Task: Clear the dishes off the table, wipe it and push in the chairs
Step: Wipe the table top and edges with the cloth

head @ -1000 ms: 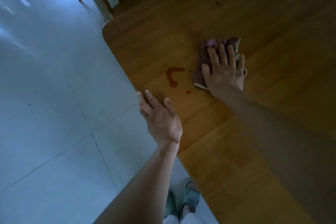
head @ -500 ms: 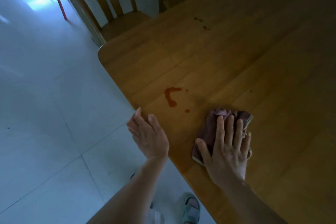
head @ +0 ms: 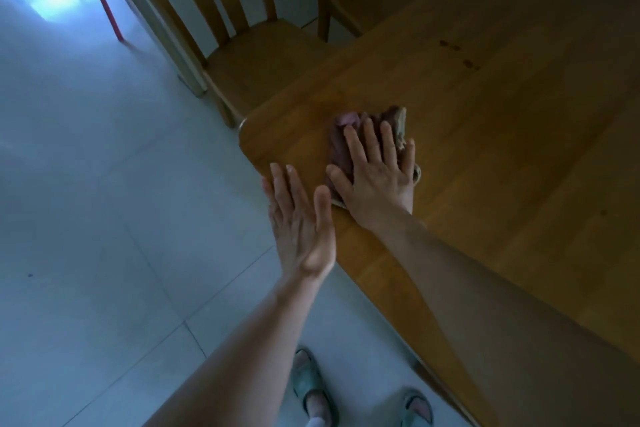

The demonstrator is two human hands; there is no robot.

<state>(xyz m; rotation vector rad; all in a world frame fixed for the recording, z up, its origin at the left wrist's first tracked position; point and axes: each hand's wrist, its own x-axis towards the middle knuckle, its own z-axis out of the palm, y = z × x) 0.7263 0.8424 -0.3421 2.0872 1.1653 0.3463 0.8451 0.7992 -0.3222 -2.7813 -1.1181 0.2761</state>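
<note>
Your right hand (head: 375, 180) presses flat on the crumpled mauve cloth (head: 341, 139) while, just beside it, your left hand (head: 299, 222) waits, fingers straight, at the wooden surface (head: 485, 149) edge.

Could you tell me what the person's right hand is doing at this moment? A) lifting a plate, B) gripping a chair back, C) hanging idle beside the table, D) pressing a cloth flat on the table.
D: the right hand lies with straight fingers on the purple cloth, pressing it onto the wooden table near its corner.
</note>
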